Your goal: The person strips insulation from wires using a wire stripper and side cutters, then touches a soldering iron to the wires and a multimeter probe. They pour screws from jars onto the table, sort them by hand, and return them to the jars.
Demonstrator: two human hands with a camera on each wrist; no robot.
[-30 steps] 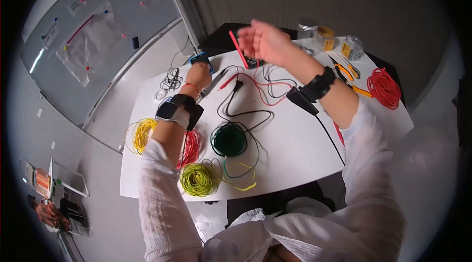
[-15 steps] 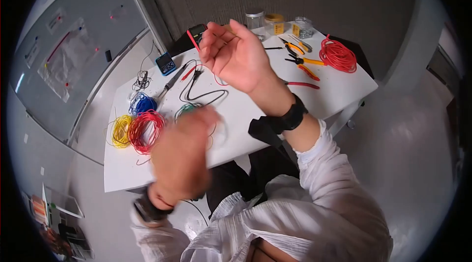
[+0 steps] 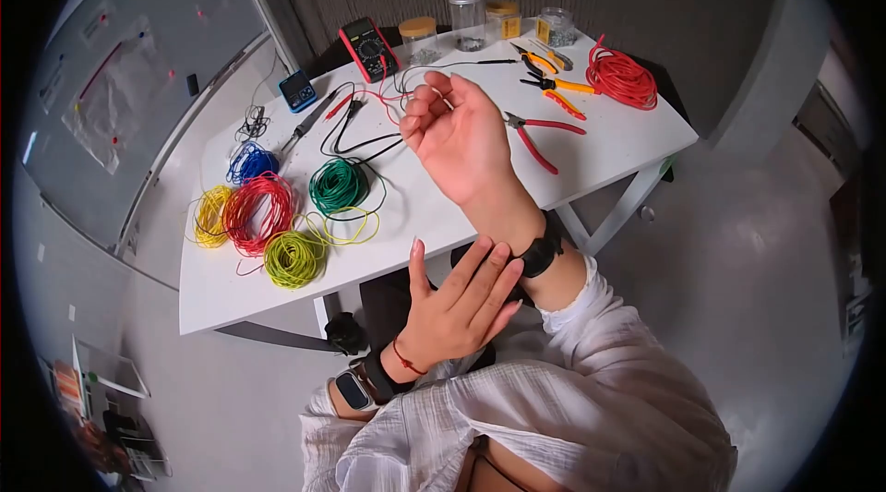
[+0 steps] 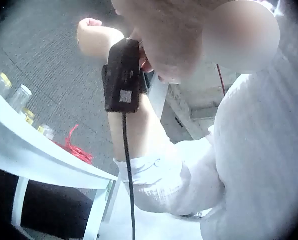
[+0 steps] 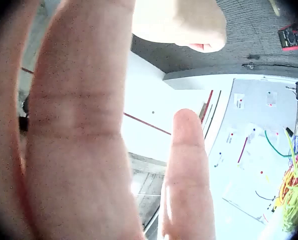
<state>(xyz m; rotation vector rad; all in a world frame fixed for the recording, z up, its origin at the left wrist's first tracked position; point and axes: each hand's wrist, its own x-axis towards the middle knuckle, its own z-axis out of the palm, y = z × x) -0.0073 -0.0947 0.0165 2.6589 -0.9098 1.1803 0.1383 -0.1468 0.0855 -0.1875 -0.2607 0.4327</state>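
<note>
My left hand, fingers straight, lays its fingertips at the black strap on my right wrist. On that strap sits a black box-shaped wrist camera with a cable, large in the left wrist view. My right hand is raised in front of the table, palm up, fingers loosely bent and holding nothing. Close before the right wrist camera, the left hand's fingers fill much of the picture. Beyond my right hand lie red-handled pliers.
On the white table are coils of green, red, yellow-green and blue wire. Further back stand a multimeter, a small blue meter, a soldering iron and several jars. A red coil lies right.
My left hand has left the blue meter at the back and come to my right wrist. The right hand has drawn back from over the multimeter and turned palm up. The head view has shifted.
</note>
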